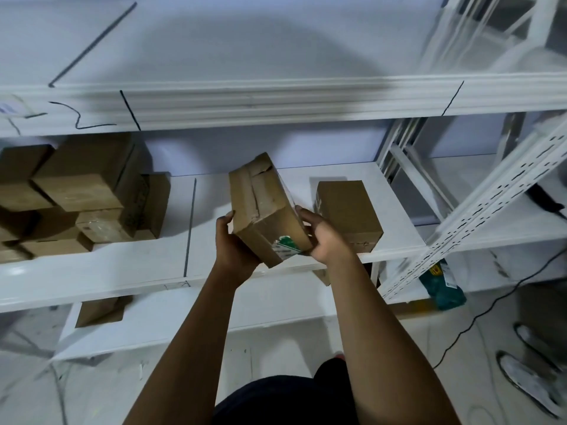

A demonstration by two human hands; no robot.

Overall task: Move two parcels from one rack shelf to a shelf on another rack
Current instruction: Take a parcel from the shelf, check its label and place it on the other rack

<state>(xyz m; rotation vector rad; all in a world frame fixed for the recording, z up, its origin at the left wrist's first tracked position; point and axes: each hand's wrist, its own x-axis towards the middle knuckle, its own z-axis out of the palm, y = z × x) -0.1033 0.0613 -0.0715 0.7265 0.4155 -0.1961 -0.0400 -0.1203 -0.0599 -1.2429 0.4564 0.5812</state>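
Head view, looking down and forward at a white metal rack; at the centre of the frame two bare arms reach up from the bottom edge, and both hands hold one brown cardboard parcel [264, 207] above the front edge of the middle shelf [214, 191]; the left hand [234, 240] is closed around the parcel's lower left corner with the thumb up along its side, and the right hand [322, 234] is wrapped around its lower right edge, fingers curled over the side near a torn green and white label; the parcel is tilted, its far end raised and leaning left, which looks like the angle of a box being carried over the shelf lip rather than resting flat; whether its underside touches the shelf cannot be told; just beside it on the right, a second parcel [346, 210] sits flat on the same shelf, so this is probably the receiving shelf with one parcel already placed, though that is a judgement; a stack of brown boxes [76, 191] fills the left of the frame on the same shelf, well apart from the hands, across a dark line drawn on the shelf; one more box [102, 309] lies on the shelf below at lower left; a perforated white rack upright [478, 216] slants across the right of the frame.
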